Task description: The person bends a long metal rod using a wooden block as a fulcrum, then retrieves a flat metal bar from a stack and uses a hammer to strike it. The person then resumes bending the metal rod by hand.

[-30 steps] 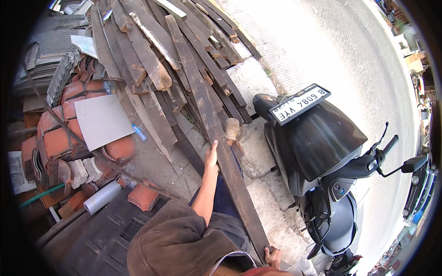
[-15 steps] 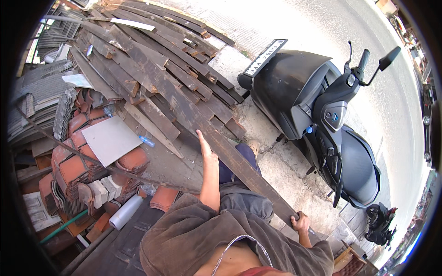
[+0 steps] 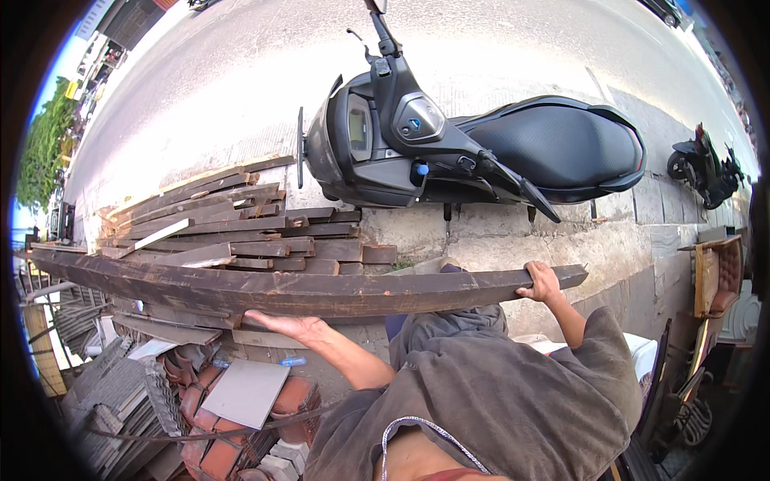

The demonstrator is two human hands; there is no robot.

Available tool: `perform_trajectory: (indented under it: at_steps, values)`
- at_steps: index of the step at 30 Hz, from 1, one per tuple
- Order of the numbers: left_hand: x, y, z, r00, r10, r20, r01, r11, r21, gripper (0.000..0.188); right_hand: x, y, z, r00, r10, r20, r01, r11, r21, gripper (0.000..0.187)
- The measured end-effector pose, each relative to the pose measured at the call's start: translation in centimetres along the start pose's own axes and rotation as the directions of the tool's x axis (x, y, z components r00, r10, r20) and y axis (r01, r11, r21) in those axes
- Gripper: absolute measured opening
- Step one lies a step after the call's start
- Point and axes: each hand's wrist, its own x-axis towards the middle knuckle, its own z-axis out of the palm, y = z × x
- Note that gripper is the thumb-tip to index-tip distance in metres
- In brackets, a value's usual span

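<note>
The beam (image 3: 369, 294), long, dark and scuffed, lies crosswise in front of the person, from the far left of the view to a blunt end right of the person's body. The right hand (image 3: 544, 280) is closed around it near that end, fingers over the upper edge and thumb on the near side. The left hand (image 3: 293, 325) is open, fingers straight and together, at the beam's near lower edge left of the body; it does not wrap around the wood, and how much weight it bears I cannot tell.

Just beyond the beam is the woodpile (image 3: 265, 248), dark planks stacked lengthwise with a white strip (image 3: 164, 234) on top. The scooter (image 3: 545, 148), black, stands past the beam at the pavement's edge, its front near the pile. Beyond runs the road (image 3: 224, 88), sunlit.

On the near side, left of the person's brown shirt (image 3: 497, 385), a grey panel (image 3: 247, 393) lies on red tiles (image 3: 220, 457), with a clear blue bottle (image 3: 293, 361) just beside it. Grey sheets (image 3: 104, 409) are heaped farther left. At right are a motorbike (image 3: 698, 172) and a padded chair (image 3: 718, 276).
</note>
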Motion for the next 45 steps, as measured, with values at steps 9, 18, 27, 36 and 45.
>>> perform_trajectory:
  at_steps: [9, 18, 27, 36, 45]
  values:
    - [-5.5, 2.1, 5.5, 0.507, 0.048, 0.861, 0.398, 0.873, -0.283, 0.068, -5.4, 4.3, 4.1, 0.964, 0.103, -0.244, -0.082, 0.992, 0.097, 0.079]
    - [-20.3, 2.4, 19.3, 0.002, 0.201, 0.980, 0.610, 0.776, -0.161, 0.061, -10.7, 8.5, 2.8, 0.757, 0.381, -0.531, -0.314, 0.925, 0.216, 0.078]
    - [-35.5, 0.5, 27.6, -0.345, 0.241, 0.907, 0.663, 0.747, 0.054, 0.064, -14.7, 13.2, 2.3, 0.491, 0.570, -0.658, -0.449, 0.814, 0.370, 0.074]
    - [-55.0, -7.0, 33.1, -0.433, 0.349, 0.831, 0.770, 0.622, 0.140, 0.066, -21.4, 27.5, -3.2, 0.275, 0.581, -0.766, -0.569, 0.740, 0.357, 0.076]
    - [-76.5, -11.6, 37.7, -0.298, 0.273, 0.915, 0.793, 0.604, 0.078, 0.061, -29.1, 45.2, -13.1, 0.153, 0.592, -0.792, -0.672, 0.650, 0.356, 0.081]
